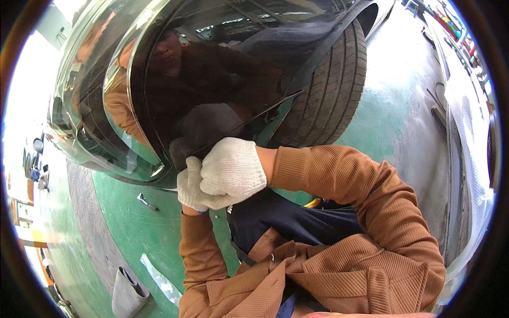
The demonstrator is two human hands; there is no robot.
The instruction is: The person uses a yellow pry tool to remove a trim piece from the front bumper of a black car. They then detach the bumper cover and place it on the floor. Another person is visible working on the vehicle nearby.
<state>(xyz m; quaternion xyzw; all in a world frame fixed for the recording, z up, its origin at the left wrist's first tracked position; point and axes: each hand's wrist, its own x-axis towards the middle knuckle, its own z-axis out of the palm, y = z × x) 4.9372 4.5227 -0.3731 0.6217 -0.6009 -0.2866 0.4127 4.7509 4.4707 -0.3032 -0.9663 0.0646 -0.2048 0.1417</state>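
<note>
Both hands wear white knit gloves and meet at the lower edge of a glossy dark car bumper. My right hand is curled into a closed grip against the panel's bottom edge, just under a thin dark gap line. Tucked beside it on the left, my left hand is closed too, partly covered by the right. Whatever the fingers hold is hidden. A narrow tail of dark trim juts from the bumper toward the tyre. The curved lamp is left of the hands.
A small metal ratchet-like tool lies on the green floor. Nearer me are a clear plastic strip and a folded grey piece. Something yellow shows by my leg. Plastic sheeting hangs at the right.
</note>
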